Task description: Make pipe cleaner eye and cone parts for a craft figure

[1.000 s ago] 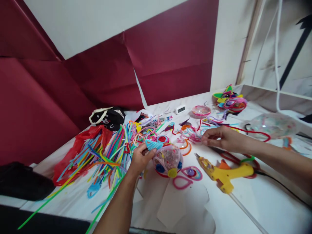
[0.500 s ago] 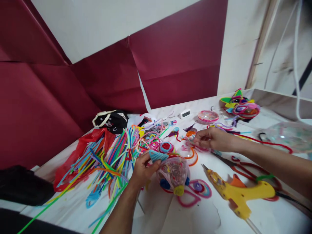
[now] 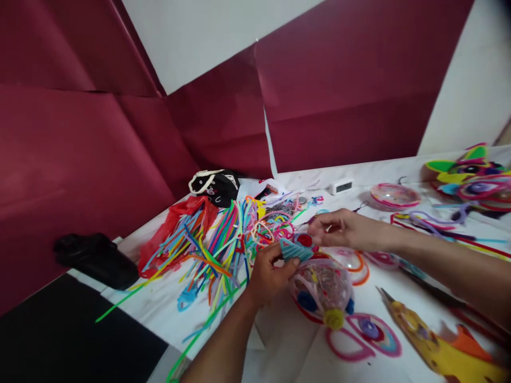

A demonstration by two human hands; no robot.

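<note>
While loose pipe cleaners are spread at the left beside a red plastic bag, presumably for easy picking, a light-blue triangular piece is pinched by the left hand between thumb and fingers, at one side, probably so that its ribbed face is unobstructed. The piece is seen to be flat, pointed and closely lined in rows; it is held at the rear of the clear bottle, contact not determinable. The bottle is laid with its yellow cap toward the wearer. By the right hand, fingers are curled beside a red-centred disc; whether anything is gripped cannot be told. At far right, the glue gun is laid nozzle-away, likely for safety
</note>
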